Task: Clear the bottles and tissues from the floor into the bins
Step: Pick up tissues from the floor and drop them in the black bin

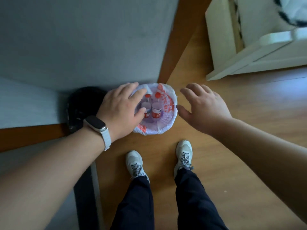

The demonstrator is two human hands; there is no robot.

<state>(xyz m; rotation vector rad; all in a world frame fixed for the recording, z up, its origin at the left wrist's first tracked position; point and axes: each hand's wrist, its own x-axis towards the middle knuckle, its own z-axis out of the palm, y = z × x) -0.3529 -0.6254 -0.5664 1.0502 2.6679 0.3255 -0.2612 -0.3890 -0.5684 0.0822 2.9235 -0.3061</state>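
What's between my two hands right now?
The head view shows the bag-lined bin, two bottles inside, between left hand and right hand.

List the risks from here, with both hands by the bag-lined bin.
The left hand overlaps the rim of the small bin with the white, red-printed plastic liner; withdrawing carelessly might snag the liner or tip the bin. The two clear red-capped plastic bottles stand side by side and fill much of it, so further rubbish may not fit.
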